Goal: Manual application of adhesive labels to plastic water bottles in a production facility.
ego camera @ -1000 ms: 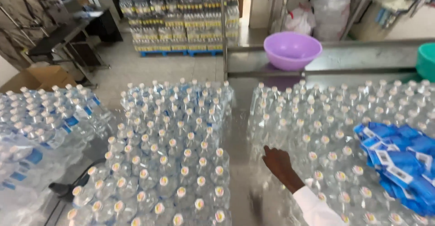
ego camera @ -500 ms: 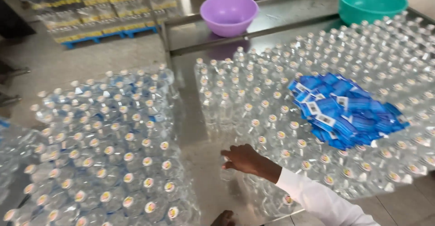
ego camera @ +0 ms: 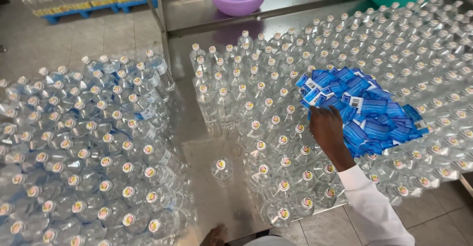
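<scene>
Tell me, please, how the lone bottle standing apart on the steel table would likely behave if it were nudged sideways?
The lone bottle is tall and narrow with nothing beside it, so it would probably tip rather than slide. It looks like thin clear plastic, likely yielding under a squeeze. The steel table looks smooth and shiny, so a low push might let it skid.

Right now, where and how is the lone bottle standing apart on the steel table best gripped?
Probably around the neck just under the cap of the lone bottle, coming straight down. It stands upright with bare table around it, so fingers fit on all sides; the clear body looks thin and soft.
</scene>
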